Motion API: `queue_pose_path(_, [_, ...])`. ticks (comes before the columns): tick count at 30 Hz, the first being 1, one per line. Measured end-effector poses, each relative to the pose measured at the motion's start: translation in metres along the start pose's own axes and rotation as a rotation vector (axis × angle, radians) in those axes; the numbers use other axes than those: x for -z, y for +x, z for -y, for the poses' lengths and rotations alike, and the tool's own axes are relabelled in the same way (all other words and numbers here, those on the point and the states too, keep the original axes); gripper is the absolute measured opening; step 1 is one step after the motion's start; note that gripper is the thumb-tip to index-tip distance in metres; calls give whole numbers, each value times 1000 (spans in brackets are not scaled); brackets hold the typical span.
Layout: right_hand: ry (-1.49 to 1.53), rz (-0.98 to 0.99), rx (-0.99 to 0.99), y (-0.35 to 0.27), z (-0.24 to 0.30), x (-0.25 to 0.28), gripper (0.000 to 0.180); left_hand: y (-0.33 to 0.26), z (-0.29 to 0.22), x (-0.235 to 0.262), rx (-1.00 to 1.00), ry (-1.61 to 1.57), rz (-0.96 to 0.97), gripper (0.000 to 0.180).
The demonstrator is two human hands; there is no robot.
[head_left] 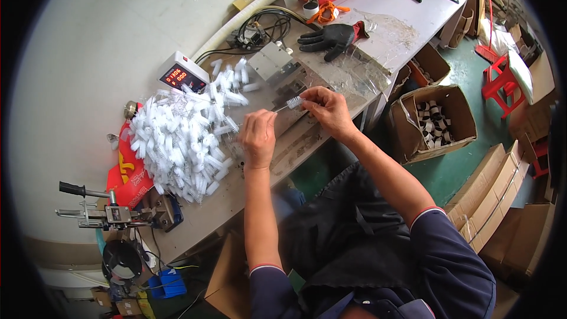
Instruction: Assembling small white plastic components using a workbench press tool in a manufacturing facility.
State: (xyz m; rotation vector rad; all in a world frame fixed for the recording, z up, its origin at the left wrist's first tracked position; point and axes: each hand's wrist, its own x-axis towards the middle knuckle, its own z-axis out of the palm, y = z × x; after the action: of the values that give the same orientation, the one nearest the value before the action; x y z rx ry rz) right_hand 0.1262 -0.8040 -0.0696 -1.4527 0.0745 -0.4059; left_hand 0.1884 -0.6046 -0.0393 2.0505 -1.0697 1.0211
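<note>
at the center of the frame, my right hand (328,111) pinches a white brush (294,103) by its bristle end, between thumb and fingers. my left hand (258,136), apart from the right, is closed on the brush's thin wire stem. the brush spans the gap between both hands, just below a metal fixture (287,77). left of center, a brush heap (177,142) covers the workbench (218,210); a display box (184,71) stands at the heap's upper edge. upper center, a black glove (331,40) lies flat.
</note>
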Motion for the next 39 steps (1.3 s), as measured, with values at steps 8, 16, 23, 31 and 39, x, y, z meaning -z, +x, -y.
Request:
queue_pose_path(8, [-113, -33, 29, 0, 8, -4, 27, 1, -2, -4, -72, 18, 53, 23])
queue_pose_path(16, [65, -40, 19, -3, 7, 2, 25, -1, -9, -4, -112, 6, -56, 23])
queue_pose_path(23, [61, 107, -23, -5, 3, -5, 9, -3, -13, 2, -128, 81, 117, 20])
queue_pose_path(31, [-171, 171, -24, -5, 10, -1, 7, -11, -20, -13, -76, 75, 236, 31])
queue_pose_path(39, [-23, 141, 29, -3, 2, -3, 12, -9, -32, -3, 29, -1, 232, 33])
